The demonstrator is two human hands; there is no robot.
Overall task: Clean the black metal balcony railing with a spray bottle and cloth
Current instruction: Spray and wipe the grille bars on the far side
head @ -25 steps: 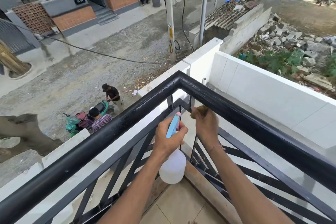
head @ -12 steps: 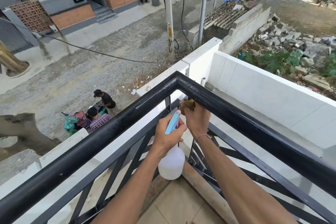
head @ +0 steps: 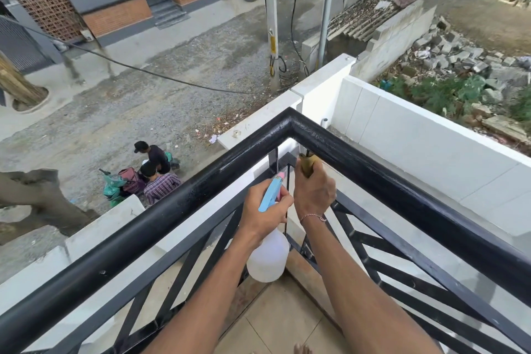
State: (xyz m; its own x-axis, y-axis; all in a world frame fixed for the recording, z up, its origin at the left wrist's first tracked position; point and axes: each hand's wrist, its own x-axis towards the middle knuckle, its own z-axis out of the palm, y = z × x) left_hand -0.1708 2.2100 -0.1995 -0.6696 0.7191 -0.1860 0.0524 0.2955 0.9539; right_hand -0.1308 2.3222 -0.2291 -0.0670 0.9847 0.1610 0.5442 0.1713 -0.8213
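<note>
The black metal railing (head: 184,207) meets in a corner ahead of me, its top rail glossy and its lower bars slanted. My left hand (head: 265,211) grips a spray bottle (head: 267,260) with a translucent white body and a blue and pink trigger head, nozzle pointing at the corner post. My right hand (head: 313,194) holds a yellow-brown cloth (head: 307,165) wrapped round a thin vertical bar just under the right top rail, close to the corner.
Tan floor tiles (head: 275,325) lie below my arms, and toes show at the bottom edge. A white parapet wall (head: 431,152) runs beyond the right rail. Far below is a gravel street with two people beside a loaded scooter (head: 115,187).
My right hand has slid the cloth up the vertical bar toward the top rail and closer to the corner. The left hand keeps the bottle in about the same place.
</note>
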